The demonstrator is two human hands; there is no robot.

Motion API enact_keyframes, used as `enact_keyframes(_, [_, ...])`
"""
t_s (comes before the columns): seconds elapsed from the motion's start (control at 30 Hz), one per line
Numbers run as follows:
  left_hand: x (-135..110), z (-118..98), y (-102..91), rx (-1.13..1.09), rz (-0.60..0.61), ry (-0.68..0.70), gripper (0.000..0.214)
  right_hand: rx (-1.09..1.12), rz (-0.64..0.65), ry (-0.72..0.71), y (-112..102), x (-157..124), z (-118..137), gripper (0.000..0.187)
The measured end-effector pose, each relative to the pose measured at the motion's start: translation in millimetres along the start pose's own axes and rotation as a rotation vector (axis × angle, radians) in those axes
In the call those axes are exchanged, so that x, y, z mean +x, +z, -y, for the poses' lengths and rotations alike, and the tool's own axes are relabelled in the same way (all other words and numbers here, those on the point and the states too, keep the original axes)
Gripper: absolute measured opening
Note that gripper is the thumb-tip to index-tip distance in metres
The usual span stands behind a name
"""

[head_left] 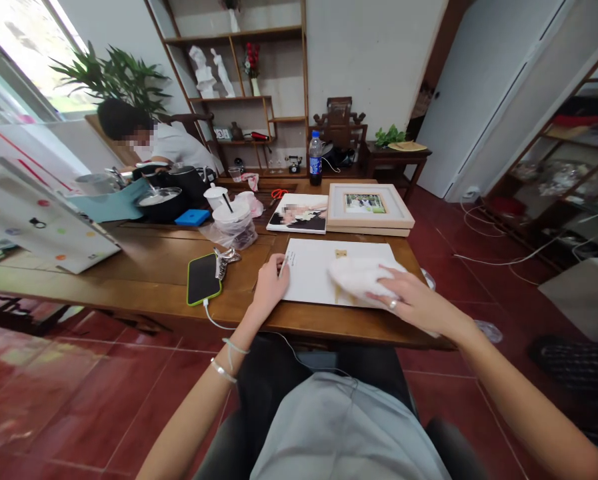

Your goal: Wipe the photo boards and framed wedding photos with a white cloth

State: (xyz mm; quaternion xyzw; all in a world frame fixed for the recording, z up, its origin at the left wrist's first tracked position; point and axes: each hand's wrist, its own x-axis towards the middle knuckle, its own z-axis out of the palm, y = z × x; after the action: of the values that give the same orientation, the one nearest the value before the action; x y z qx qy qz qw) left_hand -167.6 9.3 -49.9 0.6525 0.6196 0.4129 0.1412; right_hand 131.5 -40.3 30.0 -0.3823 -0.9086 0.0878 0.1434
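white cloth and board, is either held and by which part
The right hand grips the white cloth at its right end, on top of the white board; the left hand holds the board's left edge.

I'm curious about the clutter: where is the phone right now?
Head view: the phone lies flat on the wooden table, near its front edge, just left of the left hand.

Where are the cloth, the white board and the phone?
cloth (356,275), head view, on its bunched middle.
white board (311,270), head view, on its bare left half.
phone (203,278), head view, on the middle of its dark screen.
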Motion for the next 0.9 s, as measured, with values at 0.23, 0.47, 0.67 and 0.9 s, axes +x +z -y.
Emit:
enact_keyframes(0.23, [0, -18, -6.9, -0.156, 0.078, -0.280, 0.037, -0.165, -0.121, 0.046, 49, 8, -1, 0.020])
enact_keyframes(0.47, [21, -18, -20.9, -0.615, 0.103, -0.614, 0.030, -0.183, -0.171, -0.003, 55, 17, 12, 0.031])
enact_keyframes(0.67, [13, -22, -42.6, -0.922, 0.168, -0.677, 0.027, -0.219, -0.225, -0.007, 57, 17, 8, 0.033])
enact_keyframes(0.9, [-5, -46, -72.7, -0.999, 0.144, -0.627, 0.039, -0.230, -0.251, -0.059, 56, 15, 19, 0.002])
